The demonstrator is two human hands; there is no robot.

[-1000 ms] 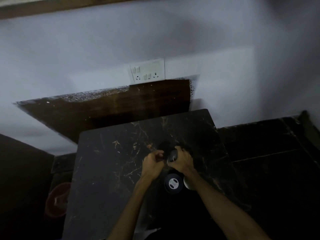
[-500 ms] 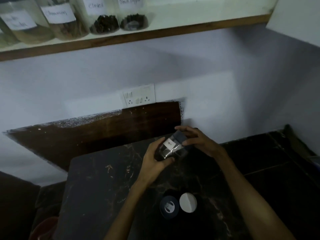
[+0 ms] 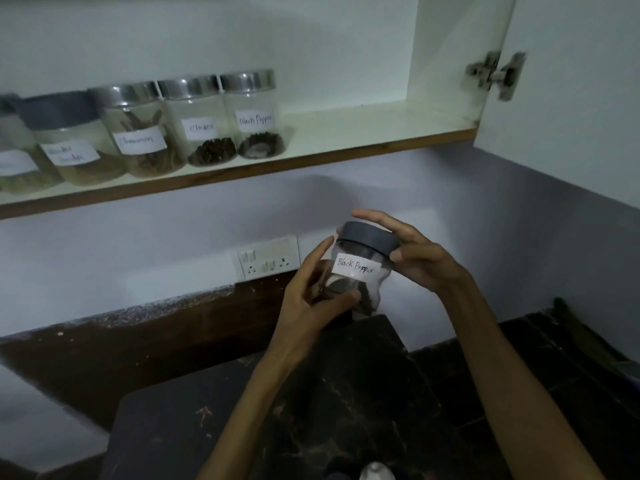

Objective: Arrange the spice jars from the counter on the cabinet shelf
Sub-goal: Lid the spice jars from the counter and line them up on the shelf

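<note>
A clear jar (image 3: 358,273) labelled "Black Pepper", dark-lidded, is being held in mid-air above the dark tabletop (image 3: 311,410), tilted slightly. Its lower body is being grasped by the left hand (image 3: 313,292) at about 8 o'clock; its lid is being pinched by the right hand (image 3: 415,258) at 2 o'clock. Toward 11 o'clock, five jars are already standing in a row on the cabinet shelf (image 3: 363,133). Seemingly, this jar's placing is being left to do.

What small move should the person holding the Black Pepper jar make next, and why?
Probably lift the jar up to the bare shelf right of the shelved Black Pepper jar. Both hands, left hand and right hand, grip it below the shelf, and that spot looks free.
</note>
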